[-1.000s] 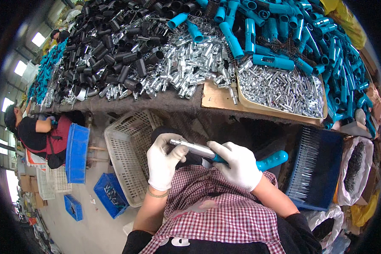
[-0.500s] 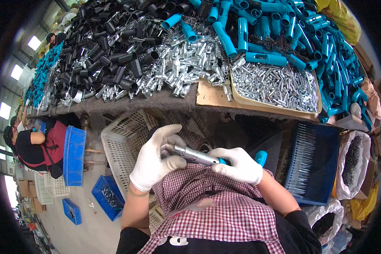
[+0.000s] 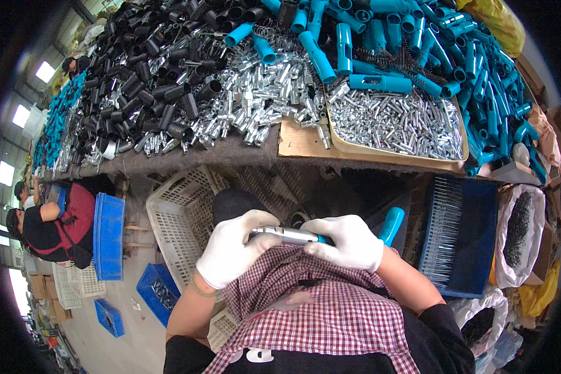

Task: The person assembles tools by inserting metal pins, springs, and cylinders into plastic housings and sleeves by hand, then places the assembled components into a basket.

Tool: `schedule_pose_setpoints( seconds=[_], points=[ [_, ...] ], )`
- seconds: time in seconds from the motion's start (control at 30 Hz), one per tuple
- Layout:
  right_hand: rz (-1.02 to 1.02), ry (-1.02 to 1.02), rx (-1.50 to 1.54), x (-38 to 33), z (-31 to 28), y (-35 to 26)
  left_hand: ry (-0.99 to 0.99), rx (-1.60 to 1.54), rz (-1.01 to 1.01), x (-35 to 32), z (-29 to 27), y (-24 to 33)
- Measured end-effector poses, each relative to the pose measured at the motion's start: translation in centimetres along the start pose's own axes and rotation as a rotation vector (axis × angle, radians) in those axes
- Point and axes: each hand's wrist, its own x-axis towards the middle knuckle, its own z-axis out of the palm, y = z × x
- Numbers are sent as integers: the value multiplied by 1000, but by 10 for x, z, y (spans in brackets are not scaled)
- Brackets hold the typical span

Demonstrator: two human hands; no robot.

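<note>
Over my lap, both white-gloved hands are closed on a tool with a silver metal barrel (image 3: 295, 235) and a teal handle (image 3: 391, 225). My left hand (image 3: 235, 246) wraps round the barrel's narrower left end, hiding its tip. My right hand (image 3: 350, 243) grips the teal body where it meets the silver part; the angled handle sticks out beyond that hand. The tool lies nearly level, pointing left. On the bench ahead is a heap of silver metal fittings (image 3: 255, 103), and beside it a cream tray (image 3: 380, 148) holds small silver pins.
Black sleeves (image 3: 149, 87) pile up at the bench's left, teal tool bodies (image 3: 489, 106) at its right. A white crate (image 3: 162, 202) stands below the bench edge; a blue bin (image 3: 474, 249) of thin rods is right. Another person (image 3: 59, 218) sits far left.
My left hand's fingers have closed round the barrel's silver end, where they were looser before. The handle has tilted up slightly, and the view has shifted a little.
</note>
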Motion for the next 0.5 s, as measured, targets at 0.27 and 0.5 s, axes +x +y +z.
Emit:
schedule_pose_setpoints(
  seconds=[0.27, 0.5],
  points=[
    [-21, -40, 3, 3, -3, 0, 101, 46, -13, -8, -1, 2],
    [-56, 7, -9, 4, -2, 3, 205, 282, 562, -3, 4, -5]
  ],
)
